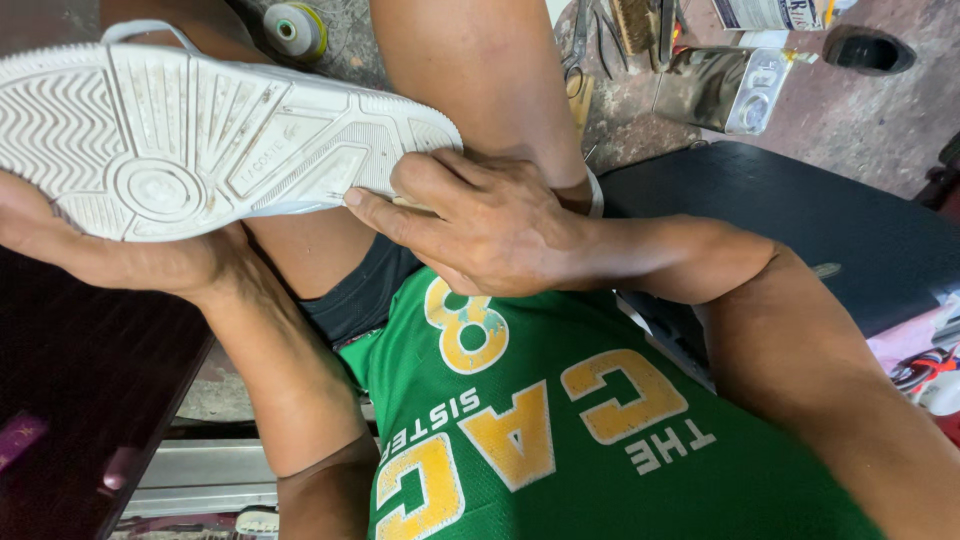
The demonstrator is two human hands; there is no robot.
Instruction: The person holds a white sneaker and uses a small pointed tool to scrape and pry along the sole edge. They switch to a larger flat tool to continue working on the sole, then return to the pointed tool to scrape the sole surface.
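A white sneaker (190, 140) lies sole-up across my lap, its ridged rubber sole facing the camera, heel end toward the right. My left hand (95, 250) cups the shoe from underneath at its front part. My right hand (480, 225) grips the heel end, thumb pressed along the sole's edge and fingers curled over the top. Whether something small is pinched under those fingers is hidden. My bare knees and green jersey fill the middle of the view.
A spool of thread (292, 30) lies on the floor at the top. Scissors and tools (600, 35), a metal can (725, 88) and a round hole (868, 50) are at top right. A black padded seat (820, 220) is at right, a dark bench (90, 390) at left.
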